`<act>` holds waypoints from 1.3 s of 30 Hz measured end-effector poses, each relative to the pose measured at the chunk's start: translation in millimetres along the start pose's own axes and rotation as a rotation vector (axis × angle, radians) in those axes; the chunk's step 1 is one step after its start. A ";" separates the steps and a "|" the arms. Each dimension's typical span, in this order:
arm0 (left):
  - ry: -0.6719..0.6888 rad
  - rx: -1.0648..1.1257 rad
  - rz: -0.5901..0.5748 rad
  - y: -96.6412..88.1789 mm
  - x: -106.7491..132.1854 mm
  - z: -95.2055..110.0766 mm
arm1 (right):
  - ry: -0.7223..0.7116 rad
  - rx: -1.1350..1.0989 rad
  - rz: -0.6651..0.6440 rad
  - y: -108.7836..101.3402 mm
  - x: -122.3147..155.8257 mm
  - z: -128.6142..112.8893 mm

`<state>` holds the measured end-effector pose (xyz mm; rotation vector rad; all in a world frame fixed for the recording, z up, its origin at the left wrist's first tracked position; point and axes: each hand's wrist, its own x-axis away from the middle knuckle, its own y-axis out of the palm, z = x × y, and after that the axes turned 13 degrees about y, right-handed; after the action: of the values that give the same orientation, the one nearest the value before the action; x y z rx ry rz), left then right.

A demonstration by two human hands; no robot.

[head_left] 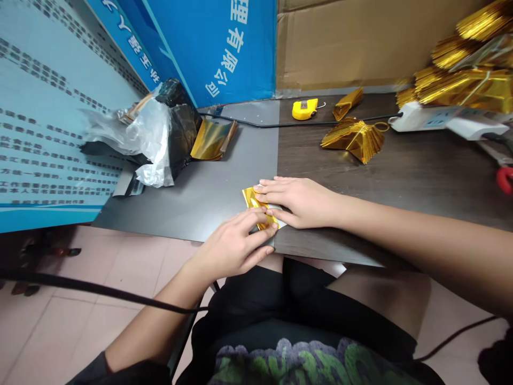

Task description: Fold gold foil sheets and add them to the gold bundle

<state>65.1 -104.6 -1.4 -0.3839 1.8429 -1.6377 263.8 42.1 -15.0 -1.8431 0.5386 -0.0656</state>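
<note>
A small sheet of gold foil paper (250,198) with a white underside lies near the table's front edge, partly folded over. My left hand (240,238) rests on its near side, the fingertips pressing on the gold face and the thumb by the table edge. From the right, my right hand (300,202) lies flat across the sheet's far and right part, fingers stretched out. The two hands almost touch over the sheet and cover much of it. A stack of gold foil sheets (212,140) lies farther back on the left.
A yellow tape measure (304,109) and tied bundles of folded gold paper (355,139) sit at the back. More gold bundles (465,85) are piled at right by a white power strip (425,116). Plastic bags (156,133) stand at left. A black cable (264,125) crosses the table.
</note>
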 end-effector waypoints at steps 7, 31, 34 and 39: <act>-0.014 -0.011 -0.014 -3.8 2.9 5.0 | 0.026 -0.015 -0.017 -2.6 -0.4 -4.5; -0.189 -0.148 -0.078 -10.2 24.1 14.0 | 0.126 0.034 -0.186 -19.8 -7.7 -13.8; -0.223 -0.115 -0.096 -8.5 25.4 6.7 | 0.146 0.043 -0.202 -21.1 -8.8 -15.9; -0.312 -0.028 -0.123 -6.7 26.0 -5.0 | 0.173 0.034 -0.183 -18.9 -9.1 -14.9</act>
<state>41.0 -117.5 -1.6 -0.7340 1.6350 -1.5324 257.4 36.9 9.3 -1.8600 0.4840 -0.3579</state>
